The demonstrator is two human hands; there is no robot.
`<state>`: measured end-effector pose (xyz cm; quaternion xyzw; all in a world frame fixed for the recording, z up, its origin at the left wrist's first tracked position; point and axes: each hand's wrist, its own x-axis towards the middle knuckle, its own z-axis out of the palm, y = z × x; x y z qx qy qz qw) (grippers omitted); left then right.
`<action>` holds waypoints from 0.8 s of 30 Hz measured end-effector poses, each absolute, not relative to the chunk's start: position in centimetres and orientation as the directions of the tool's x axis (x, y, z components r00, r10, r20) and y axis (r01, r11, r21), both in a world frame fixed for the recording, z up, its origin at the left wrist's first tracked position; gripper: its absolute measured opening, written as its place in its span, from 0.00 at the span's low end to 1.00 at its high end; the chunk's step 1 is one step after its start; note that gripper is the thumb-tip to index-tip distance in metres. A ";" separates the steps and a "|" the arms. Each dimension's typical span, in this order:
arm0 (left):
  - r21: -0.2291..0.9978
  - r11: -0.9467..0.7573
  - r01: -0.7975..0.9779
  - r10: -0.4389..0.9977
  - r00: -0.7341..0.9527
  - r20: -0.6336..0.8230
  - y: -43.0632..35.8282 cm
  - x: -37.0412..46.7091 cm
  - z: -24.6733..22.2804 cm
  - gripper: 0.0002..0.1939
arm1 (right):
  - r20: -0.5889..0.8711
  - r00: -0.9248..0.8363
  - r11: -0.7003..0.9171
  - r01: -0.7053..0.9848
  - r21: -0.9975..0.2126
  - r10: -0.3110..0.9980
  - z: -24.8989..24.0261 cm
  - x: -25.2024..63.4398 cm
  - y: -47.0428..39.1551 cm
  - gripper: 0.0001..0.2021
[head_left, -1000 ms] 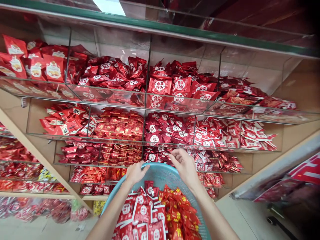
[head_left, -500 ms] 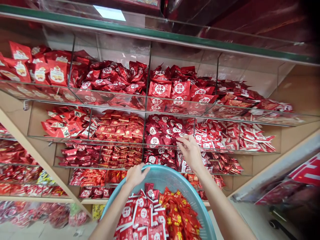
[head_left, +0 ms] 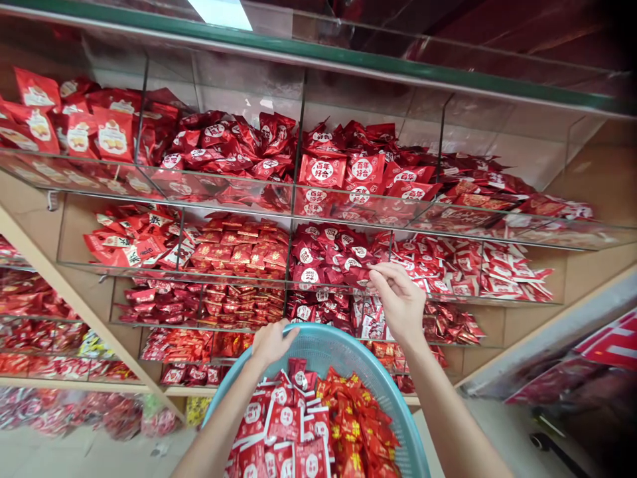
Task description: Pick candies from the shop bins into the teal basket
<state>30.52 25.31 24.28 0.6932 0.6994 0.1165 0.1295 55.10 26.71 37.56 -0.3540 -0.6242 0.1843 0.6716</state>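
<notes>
My left hand [head_left: 271, 345] grips the far rim of a turquoise plastic basket [head_left: 343, 337], thumb along the top edge. Inside the basket, red-and-white packets [head_left: 284, 419] fill the left side and red-and-gold wrapped candies [head_left: 355, 425] the right. My right hand [head_left: 401, 302] is held above the basket's far right side, in front of the middle shelf. Its thumb and forefinger pinch at the edge of a small dark red candy packet [head_left: 359, 276]. More dark red packets with white ovals [head_left: 306, 255] lie heaped in that compartment.
Clear dividers and front panels [head_left: 348, 289] split the shelves into compartments of red packets. A thick green glass edge [head_left: 318, 58] crosses above. Slanting wooden side panels [head_left: 79, 302] frame the rack. Bagged goods [head_left: 114, 415] sit at the floor on the left.
My right hand has shifted right along the shelf front, its fingers still pinched. My left hand stays on the basket rim. The view has tilted slightly.
</notes>
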 end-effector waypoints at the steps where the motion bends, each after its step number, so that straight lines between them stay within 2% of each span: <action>1: 0.338 0.012 0.941 1.000 -0.005 -0.020 25.3 30.6 24.3 0.23 | 0.682 0.144 0.667 0.140 -0.732 0.718 37.4 54.7 26.1 0.10; 5: 0.332 0.015 0.943 1.000 -0.008 -0.021 25.4 30.7 24.4 0.24 | 0.481 -0.078 0.484 0.016 -0.875 0.873 34.4 52.5 24.8 0.12; 7: 0.337 0.014 0.941 1.000 -0.006 -0.025 25.4 30.7 24.4 0.23 | 0.347 -0.215 0.365 0.048 -0.930 0.913 31.3 51.5 24.9 0.13; 10: 0.346 0.010 0.938 1.000 -0.001 -0.026 25.4 30.7 24.4 0.23 | 0.205 -0.318 0.271 0.181 -0.945 0.926 26.0 50.5 25.5 0.12; 13: 0.349 0.014 0.937 1.000 -0.006 -0.024 25.3 30.7 24.4 0.23 | 0.085 -0.329 0.207 0.356 -0.911 0.941 22.1 50.5 26.0 0.10; 16: 0.351 0.022 0.936 0.999 -0.010 -0.034 25.3 30.7 24.4 0.23 | -0.021 -0.303 0.134 0.483 -0.865 0.953 20.3 51.0 26.1 0.09; 24: 0.332 0.013 0.943 1.000 -0.011 -0.008 25.4 30.7 24.3 0.24 | -0.235 -0.261 -0.060 0.539 -0.840 0.936 18.1 51.1 26.0 0.10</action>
